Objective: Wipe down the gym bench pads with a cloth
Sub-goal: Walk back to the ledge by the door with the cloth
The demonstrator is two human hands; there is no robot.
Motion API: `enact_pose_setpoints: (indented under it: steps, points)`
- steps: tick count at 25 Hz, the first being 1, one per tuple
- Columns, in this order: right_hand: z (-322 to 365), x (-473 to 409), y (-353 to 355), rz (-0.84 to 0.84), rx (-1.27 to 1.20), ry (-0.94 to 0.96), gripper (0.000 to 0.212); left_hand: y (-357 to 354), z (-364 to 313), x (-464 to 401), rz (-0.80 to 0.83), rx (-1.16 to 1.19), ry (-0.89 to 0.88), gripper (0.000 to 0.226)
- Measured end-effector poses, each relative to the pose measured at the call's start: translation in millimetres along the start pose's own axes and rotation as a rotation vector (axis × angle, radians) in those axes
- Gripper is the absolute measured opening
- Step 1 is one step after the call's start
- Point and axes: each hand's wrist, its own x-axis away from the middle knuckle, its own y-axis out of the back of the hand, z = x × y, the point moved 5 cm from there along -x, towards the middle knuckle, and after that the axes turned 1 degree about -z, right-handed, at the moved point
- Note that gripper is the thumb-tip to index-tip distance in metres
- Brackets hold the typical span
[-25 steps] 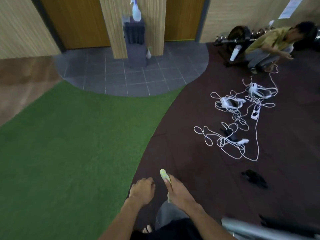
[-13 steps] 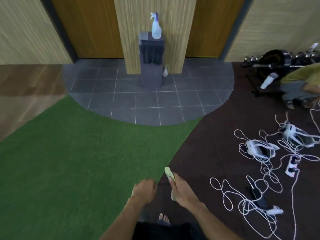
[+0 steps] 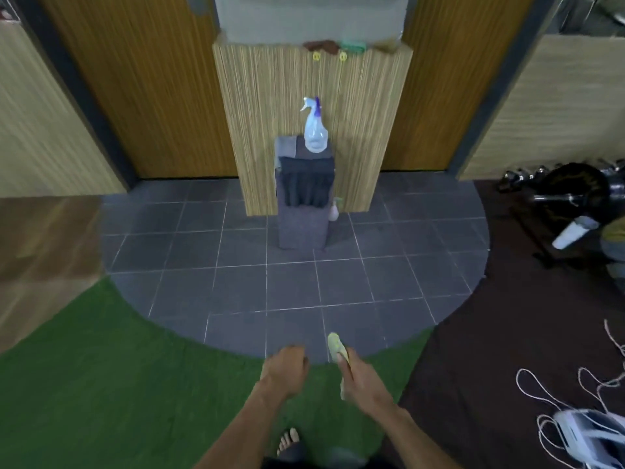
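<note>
My right hand (image 3: 363,380) is shut on a rolled pale yellow-green cloth (image 3: 336,346), whose end sticks out past my thumb toward the tiles. My left hand (image 3: 285,368) hangs beside it as a loose fist with nothing in it. Both hands are low in the view, over the edge where green turf meets grey tile. Straight ahead stands a clear spray bottle (image 3: 316,132) with a purple trigger, on top of a grey pedestal (image 3: 302,218) draped with a dark cloth. No bench pad is in view.
A wood-clad column (image 3: 365,123) rises behind the pedestal, between two brown doors. A small white bottle (image 3: 334,211) sits at the pedestal's base. Weights and a barbell (image 3: 571,191) lie at the right on dark rubber floor. White cables and a headset (image 3: 588,431) sprawl at lower right.
The view has swung left and moved forward, so the pedestal and spray bottle are now centred and closer. The cables and the crouching person slid out to the right. My hands keep their grip.
</note>
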Motion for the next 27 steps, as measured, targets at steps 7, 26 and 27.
enact_pose_setpoints:
  steps: [7, 26, 27]
  points:
    - [115, -257, 103, -0.046, -0.028, 0.102, 0.044, 199, 30, -214, -0.119, 0.040, 0.026, 0.029]
    - [496, -876, 403, -0.235, 0.142, 0.566, 0.047, 782, 133, -706, -0.664, -0.005, -0.011, 0.037]
    - [516, -901, 421, -0.289, 0.178, 0.609, 0.050, 811, 139, -721, -0.713, -0.016, -0.013, 0.037]
